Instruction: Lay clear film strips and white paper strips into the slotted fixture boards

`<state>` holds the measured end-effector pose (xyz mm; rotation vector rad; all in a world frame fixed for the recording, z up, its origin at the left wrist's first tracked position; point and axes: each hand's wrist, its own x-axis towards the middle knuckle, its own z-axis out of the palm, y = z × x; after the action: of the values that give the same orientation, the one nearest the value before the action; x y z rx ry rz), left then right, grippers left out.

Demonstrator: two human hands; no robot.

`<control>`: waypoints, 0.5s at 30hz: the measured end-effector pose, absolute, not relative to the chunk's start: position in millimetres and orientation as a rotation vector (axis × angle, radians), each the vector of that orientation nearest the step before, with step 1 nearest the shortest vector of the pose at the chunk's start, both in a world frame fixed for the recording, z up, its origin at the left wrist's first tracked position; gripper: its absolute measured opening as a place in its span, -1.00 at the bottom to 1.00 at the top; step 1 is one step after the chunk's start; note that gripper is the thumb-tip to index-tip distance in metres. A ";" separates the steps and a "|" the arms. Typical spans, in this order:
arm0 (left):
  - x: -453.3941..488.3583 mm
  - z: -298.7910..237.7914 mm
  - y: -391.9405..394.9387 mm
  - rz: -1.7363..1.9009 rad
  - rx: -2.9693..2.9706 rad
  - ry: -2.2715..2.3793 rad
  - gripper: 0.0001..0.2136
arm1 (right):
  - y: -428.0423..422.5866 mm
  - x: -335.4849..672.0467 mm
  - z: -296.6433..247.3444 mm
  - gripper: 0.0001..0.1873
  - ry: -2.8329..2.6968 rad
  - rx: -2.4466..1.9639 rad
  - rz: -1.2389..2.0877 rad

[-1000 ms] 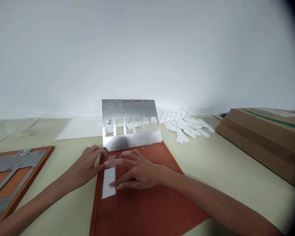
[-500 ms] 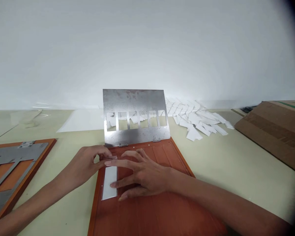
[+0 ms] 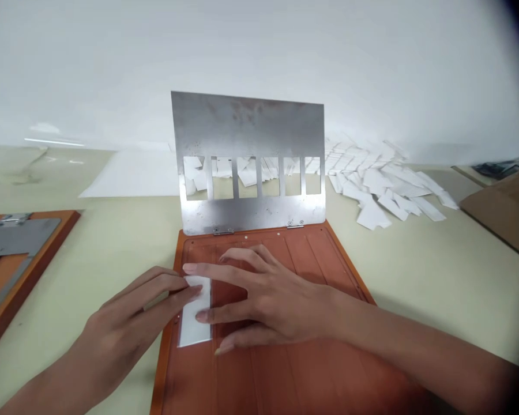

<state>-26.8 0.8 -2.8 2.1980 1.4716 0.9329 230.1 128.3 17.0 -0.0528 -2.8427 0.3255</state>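
A white rectangular strip [image 3: 194, 330] lies lengthwise near the left edge of a reddish-brown board [image 3: 242, 386]. My right hand [image 3: 272, 300] is spread above the board, its index and middle fingertips on the strip. From the left, my left hand [image 3: 130, 323] reaches in with fingers stretched out. Its thumb rests on the strip's upper part and its other fingertips are by the strip's left edge. Hinged to the board's far edge, a metal plate [image 3: 251, 127] with a row of rectangular cutouts stands raised.
Loose white cut pieces [image 3: 393, 190] are heaped behind the board to the right. A white sheet [image 3: 130, 176] lies at the back left. Another orange board with a metal frame [image 3: 34, 239] is at left. A cardboard box [image 3: 506, 202] stands far right.
My left thumb has come down onto the strip, where thumb and fingers were pinched at its top end. My right hand stays spread over it. The camera view has shifted closer and downward.
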 end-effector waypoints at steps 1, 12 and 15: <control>-25.7 -1.0 -0.5 0.911 2.193 1.456 -0.51 | 128.4 230.0 17.2 -0.60 -2.855 -0.056 0.335; -47.6 -16.2 -30.0 0.526 2.290 1.542 -0.55 | 129.5 229.4 16.3 -0.52 -2.901 -0.064 0.375; -49.6 -19.0 -30.2 0.649 2.205 1.510 -0.55 | 129.8 229.3 18.0 -0.53 -2.926 -0.079 0.381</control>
<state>-49.6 -30.2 -19.0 2.2052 1.5098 0.6490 229.3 129.8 18.0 -0.0790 -2.9261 0.3812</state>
